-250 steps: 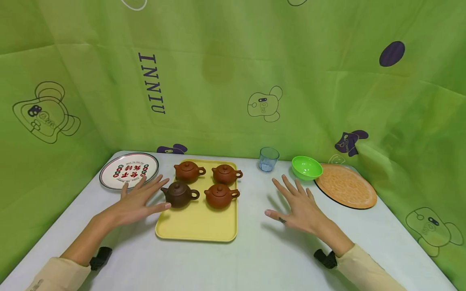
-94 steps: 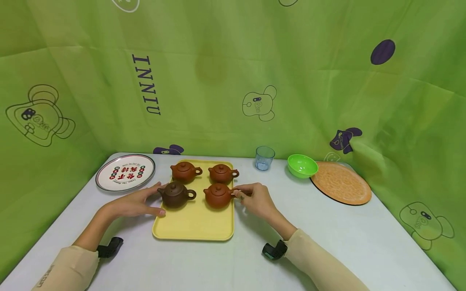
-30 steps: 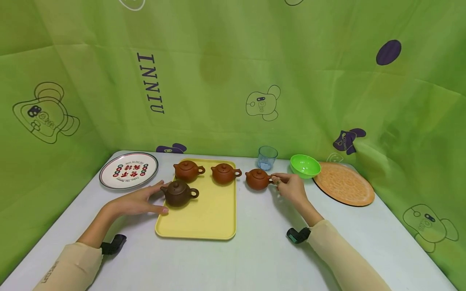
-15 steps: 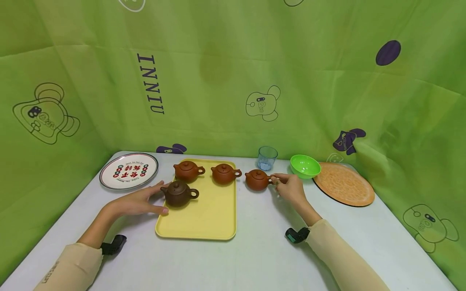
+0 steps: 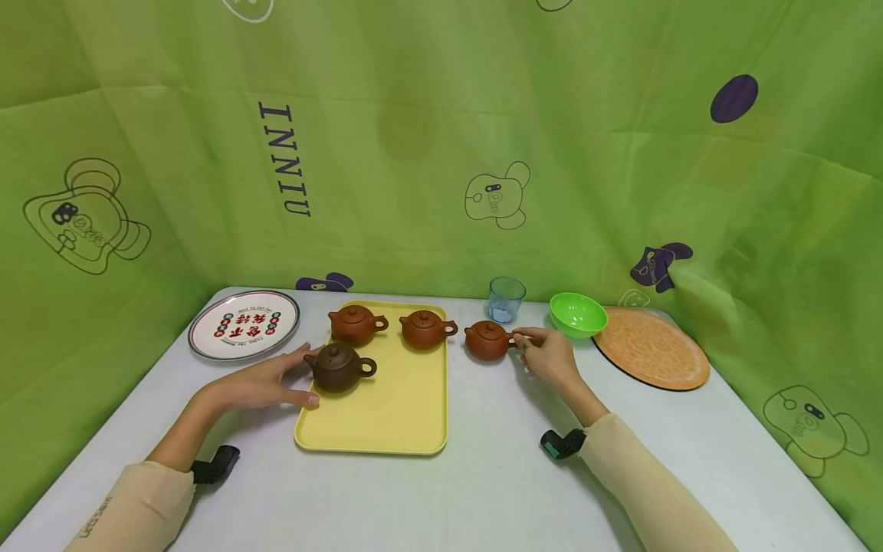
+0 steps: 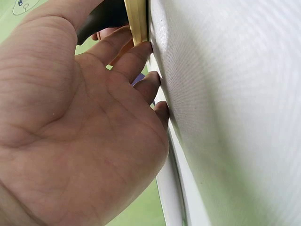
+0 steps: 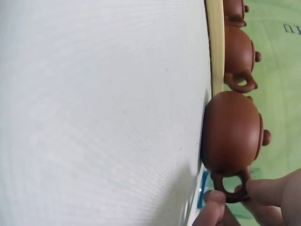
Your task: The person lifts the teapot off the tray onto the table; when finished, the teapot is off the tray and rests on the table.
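My right hand [image 5: 549, 355] pinches the loop handle of a reddish-brown teapot [image 5: 487, 341], which sits upright on the white table just right of the yellow tray [image 5: 393, 425]. In the right wrist view, thumb and fingers meet on that handle [image 7: 230, 195]. My left hand [image 5: 255, 383] is spread at the tray's left edge, its fingertips right at the rim in the left wrist view. Between its thumb and fingers is the spout side of a dark brown teapot [image 5: 336, 369]. Behind that stand two more reddish-brown teapots, one at left [image 5: 355, 326] and one at right [image 5: 424, 331].
A blue clear cup [image 5: 507, 300] stands behind the pinched teapot. Right of it are a green bowl [image 5: 578, 316] and a round orange mat [image 5: 651, 349]. An oval plate [image 5: 244, 326] lies at the back left. Green cloth [image 5: 414, 153] walls the table's back and sides.
My right hand has gripped the front-right reddish-brown teapot and moved it off the tray to the table at right. My left hand came in to the tray's edge. The last half second shows little movement.
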A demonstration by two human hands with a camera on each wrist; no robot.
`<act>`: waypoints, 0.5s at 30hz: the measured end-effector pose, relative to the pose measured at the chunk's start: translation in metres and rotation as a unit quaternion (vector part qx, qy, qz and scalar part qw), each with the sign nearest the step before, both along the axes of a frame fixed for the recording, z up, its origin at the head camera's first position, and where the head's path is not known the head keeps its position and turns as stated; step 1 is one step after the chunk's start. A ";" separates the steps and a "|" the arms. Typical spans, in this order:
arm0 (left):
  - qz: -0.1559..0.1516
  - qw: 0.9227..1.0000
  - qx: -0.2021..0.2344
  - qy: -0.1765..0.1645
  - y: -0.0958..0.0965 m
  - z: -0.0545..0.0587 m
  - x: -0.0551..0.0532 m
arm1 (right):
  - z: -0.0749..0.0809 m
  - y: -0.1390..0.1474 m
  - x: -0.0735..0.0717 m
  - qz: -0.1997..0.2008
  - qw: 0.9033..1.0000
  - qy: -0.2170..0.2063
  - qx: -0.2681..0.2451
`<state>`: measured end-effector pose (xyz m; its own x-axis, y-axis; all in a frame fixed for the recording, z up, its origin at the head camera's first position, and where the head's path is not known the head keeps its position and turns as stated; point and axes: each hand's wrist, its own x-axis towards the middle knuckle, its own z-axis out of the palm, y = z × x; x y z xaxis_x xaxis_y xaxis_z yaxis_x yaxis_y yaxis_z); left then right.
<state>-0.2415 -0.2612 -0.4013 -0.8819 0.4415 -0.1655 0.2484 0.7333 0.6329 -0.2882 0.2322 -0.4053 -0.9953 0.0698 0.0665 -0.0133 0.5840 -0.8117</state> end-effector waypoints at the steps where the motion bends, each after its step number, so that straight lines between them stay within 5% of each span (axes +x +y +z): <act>1: 0.000 1.000 0.000 -0.002 0.000 0.000 0.000 | 0.000 0.000 0.000 0.001 1.000 -0.003 -0.002; 15: 0.000 1.000 0.000 -0.004 0.001 0.000 0.001 | 0.016 -0.003 0.008 -0.015 0.997 0.054 0.052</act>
